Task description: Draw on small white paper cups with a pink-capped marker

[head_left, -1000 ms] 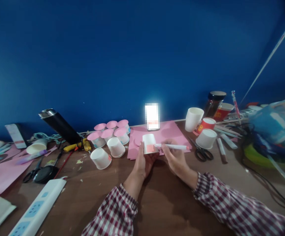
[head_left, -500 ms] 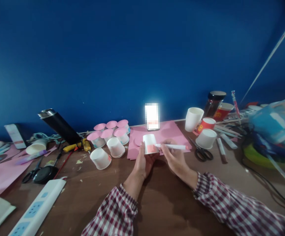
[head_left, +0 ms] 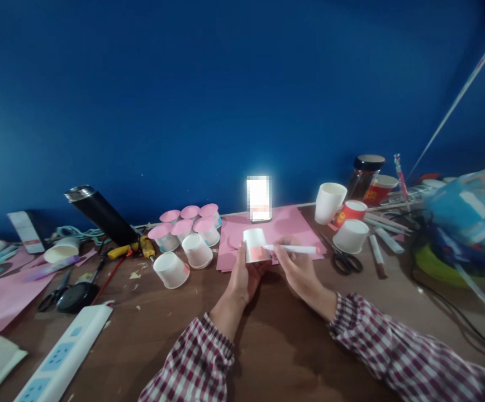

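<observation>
Against a deep blue wall (head_left: 175,100), a person works at a brown table (head_left: 162,346), a white paper cup (head_left: 249,239) raised over the near part of the pink sheets (head_left: 303,223). The left hand (head_left: 239,279) grasps the cup from its side and below; the right hand (head_left: 301,271) pinches a white marker (head_left: 307,249) at the pink patch (head_left: 258,253). Pink-topped cups (head_left: 182,228) sit left of the sheets, black scissors (head_left: 346,263) to their right. Even coverage likely calls for a steady cup, light overlapping strokes and a slow turn to keep the patch facing the tip. The cup's long axis runs near upright, its top leaning slightly left; which end is open cannot be told. The marker lies almost level, its tip pointing left, its reddish end right.
</observation>
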`<action>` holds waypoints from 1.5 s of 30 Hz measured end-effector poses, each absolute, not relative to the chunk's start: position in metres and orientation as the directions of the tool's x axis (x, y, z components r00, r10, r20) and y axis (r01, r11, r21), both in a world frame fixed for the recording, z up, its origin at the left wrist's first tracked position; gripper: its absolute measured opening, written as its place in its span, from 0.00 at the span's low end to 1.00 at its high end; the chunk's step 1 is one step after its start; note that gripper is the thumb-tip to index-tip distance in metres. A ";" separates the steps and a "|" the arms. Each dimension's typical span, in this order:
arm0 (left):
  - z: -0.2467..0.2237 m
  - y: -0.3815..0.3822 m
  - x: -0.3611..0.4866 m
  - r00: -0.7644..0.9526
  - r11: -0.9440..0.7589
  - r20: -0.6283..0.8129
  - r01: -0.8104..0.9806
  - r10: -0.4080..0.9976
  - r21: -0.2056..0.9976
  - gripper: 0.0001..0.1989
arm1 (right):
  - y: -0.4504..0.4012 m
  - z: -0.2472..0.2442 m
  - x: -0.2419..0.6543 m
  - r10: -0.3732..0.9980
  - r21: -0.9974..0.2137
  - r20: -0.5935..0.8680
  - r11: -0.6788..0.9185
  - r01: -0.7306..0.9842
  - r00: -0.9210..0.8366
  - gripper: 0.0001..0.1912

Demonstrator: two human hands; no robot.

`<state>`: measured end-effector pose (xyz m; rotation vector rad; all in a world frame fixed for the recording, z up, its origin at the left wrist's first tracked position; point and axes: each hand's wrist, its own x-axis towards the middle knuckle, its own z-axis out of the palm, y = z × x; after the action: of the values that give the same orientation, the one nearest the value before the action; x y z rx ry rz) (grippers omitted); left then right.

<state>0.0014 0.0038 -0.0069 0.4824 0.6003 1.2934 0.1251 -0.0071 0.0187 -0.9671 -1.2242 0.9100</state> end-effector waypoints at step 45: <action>-0.003 0.001 0.000 0.181 0.245 -0.167 -0.764 0.969 0.597 0.22 | -0.006 0.014 0.125 0.944 -0.935 0.322 0.329 -0.133 0.075 0.09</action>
<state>0.0000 0.0012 -0.0028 0.4258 0.5797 1.2770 0.1247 -0.0060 0.0137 -0.8859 -1.2061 0.9914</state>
